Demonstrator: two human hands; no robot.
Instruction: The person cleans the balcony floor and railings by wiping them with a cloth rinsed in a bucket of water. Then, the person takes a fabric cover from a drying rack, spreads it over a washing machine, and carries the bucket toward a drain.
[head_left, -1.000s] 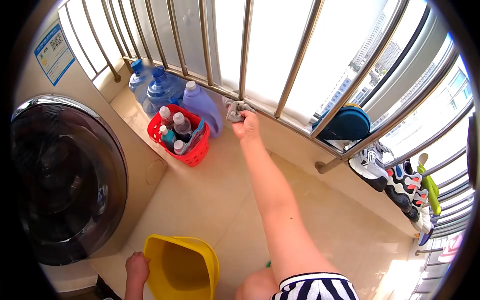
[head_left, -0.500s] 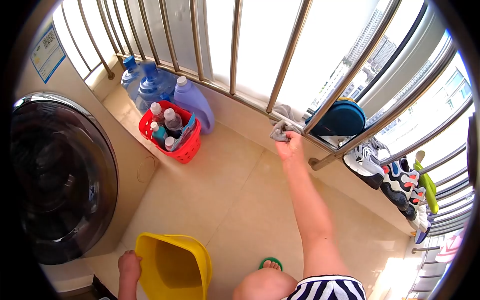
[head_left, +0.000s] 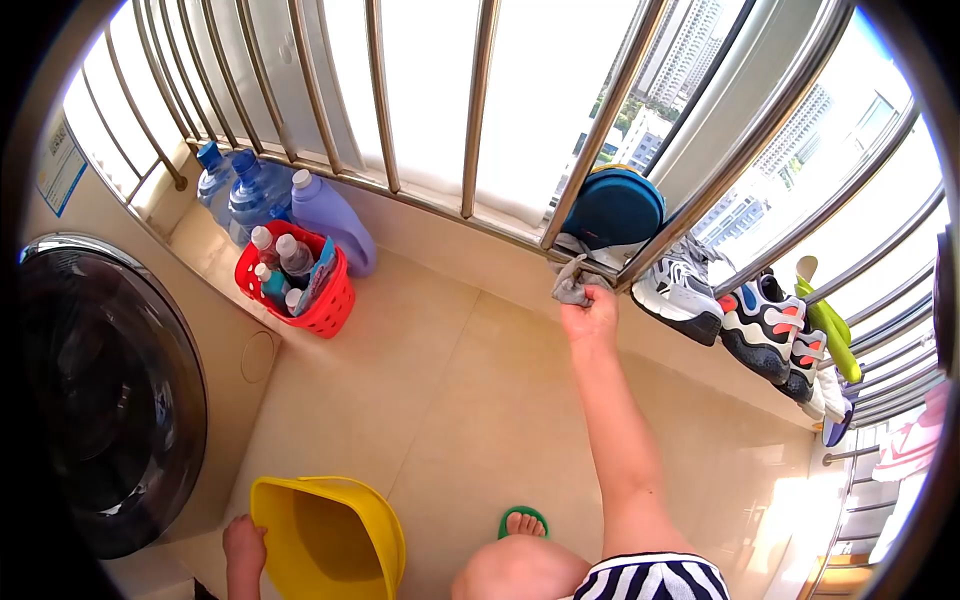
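My right hand [head_left: 592, 318] is closed on a grey cloth [head_left: 572, 286], pressed against the bottom rail [head_left: 505, 234] of the metal railing. The cloth sits just below a dark blue rounded item [head_left: 618, 205] behind the bars. To the right of that hand is a grey-and-white sneaker [head_left: 680, 290] on the ledge. At the lower left, my left hand [head_left: 245, 547] grips the rim of a yellow bucket [head_left: 395, 530], which is tilted with its mouth toward me. Its fingertips are partly hidden by the bucket's edge.
A washing machine [head_left: 215, 330] stands at left. Near it are a red basket [head_left: 330, 312] of bottles, a purple detergent bottle [head_left: 335, 225] and clear blue water jugs [head_left: 255, 195]. More shoes [head_left: 765, 325] line the ledge at right. A green slipper [head_left: 540, 518] is on one foot.
My right hand has slid rightward along the bottom rail with the grey cloth, nearer the sneaker. The camera view has turned to the right. My left hand stays on the bucket's rim.
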